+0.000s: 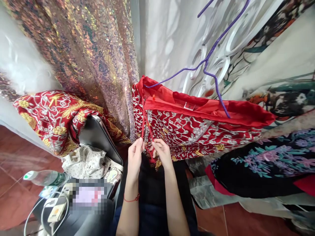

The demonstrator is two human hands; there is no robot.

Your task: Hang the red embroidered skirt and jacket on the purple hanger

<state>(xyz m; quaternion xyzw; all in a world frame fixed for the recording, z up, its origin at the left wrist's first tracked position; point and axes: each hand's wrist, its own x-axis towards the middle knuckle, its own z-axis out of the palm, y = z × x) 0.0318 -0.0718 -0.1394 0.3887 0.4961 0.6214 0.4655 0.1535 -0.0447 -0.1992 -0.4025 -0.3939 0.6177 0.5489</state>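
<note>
Left hand [135, 152] | right hand [161, 152] | extended forward, pinching red cords [143, 119]

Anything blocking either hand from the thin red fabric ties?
Nothing visible: the left hand and right hand pinch the thin red fabric ties directly. The slim purple hanger sits higher in view, clear of both hands.
</note>
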